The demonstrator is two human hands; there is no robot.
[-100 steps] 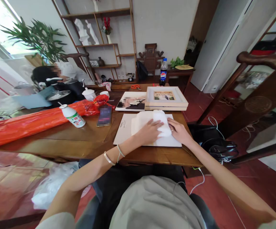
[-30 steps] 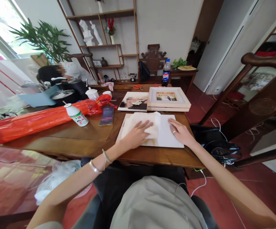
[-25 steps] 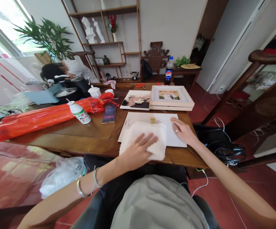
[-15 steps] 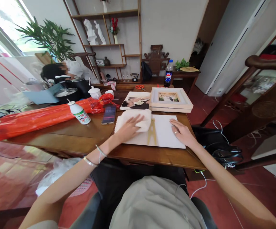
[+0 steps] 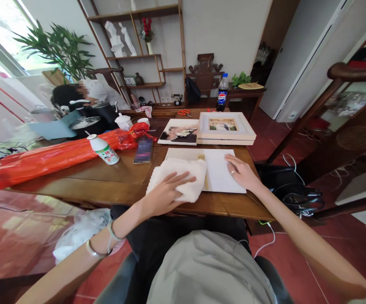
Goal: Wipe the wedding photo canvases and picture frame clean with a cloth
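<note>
Cloth: the folded white cloth (image 5: pixel 183 166) is lying over the left part of a white board (image 5: pixel 222 177), spilling past the board's left and near edges towards the table (image 5: pixel 129 183). It is looking soft, light and floppy, so a flat palm or a pinch at a loose corner is likely suiting it best.
Left hand: the left hand (image 5: pixel 165 192) is spreading flat on top of the cloth, fingers apart, not closing on a fold.
Right hand: the right hand (image 5: pixel 243 172) is resting on the board's right side, thumb and fingers apart; whether a finger is hooking under the edge is hidden.
Board: it is lying flat and seeming stiff, thin and fairly light, perhaps slippery on polished wood; the side edges are probably offering the safest hold.
Hinge: a brass-coloured hinge (image 5: pixel 201 156) is peeking out beyond the cloth and could be snagging loose fibres.
Far side: a framed picture (image 5: pixel 223 123) and a photo panel (image 5: pixel 179 131) are sitting just beyond the board, limiting movement that way.
Left side: brown wood is showing beside the cloth, with a phone (image 5: pixel 143 148) and a white bottle (image 5: pixel 107 152) bounding it.
Near side: the table's front edge is running close below the cloth.
</note>
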